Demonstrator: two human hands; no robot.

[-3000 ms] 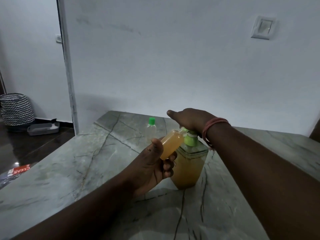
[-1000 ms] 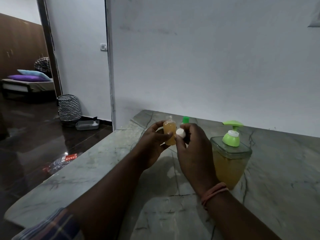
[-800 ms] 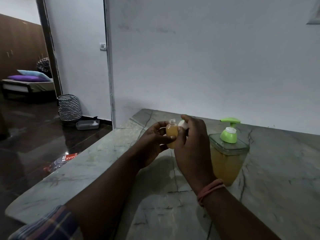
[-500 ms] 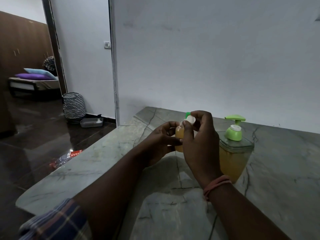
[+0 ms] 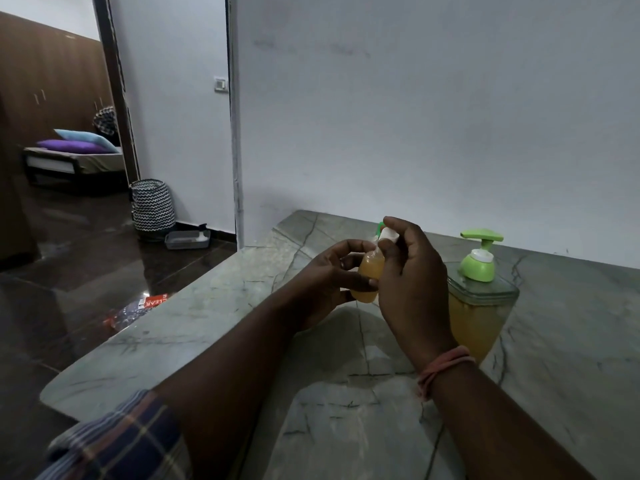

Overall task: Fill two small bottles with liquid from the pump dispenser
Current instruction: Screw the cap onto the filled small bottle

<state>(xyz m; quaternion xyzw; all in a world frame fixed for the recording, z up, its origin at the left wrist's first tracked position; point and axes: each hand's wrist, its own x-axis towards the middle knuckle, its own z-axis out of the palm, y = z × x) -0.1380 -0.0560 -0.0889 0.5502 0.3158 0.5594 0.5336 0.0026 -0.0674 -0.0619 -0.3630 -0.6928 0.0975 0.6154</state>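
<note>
Marble-patterned grey stone makes up the desk (image 5: 346, 427), which runs along the white wall and carries everything the task needs. On it, to the right, stands the pump dispenser (image 5: 479, 299), a clear square container with a green pump head, roughly three-quarters full of amber liquid and touched by nobody at this moment.

Just left of the dispenser, both hands meet above the desk. The left hand (image 5: 325, 282) is wrapped around the body of a small bottle (image 5: 369, 277), gripping it upright; that bottle shows amber liquid up to its shoulder, so by my reading it is filled. The right hand (image 5: 408, 275) is pinched with thumb and fingers on a white cap (image 5: 387, 234) sitting at the bottle's neck. Whether the cap is already threaded on or only resting there cannot be told.

Behind the hands a sliver of green cap (image 5: 381, 226) peeks out, probably the second small bottle; its body is hidden, so its fill level cannot be judged.

Taken together, the task looks about half done: one bottle filled and being closed. What seems left is to finish the cap, set this bottle down, then open, pump into and close the other.
</note>
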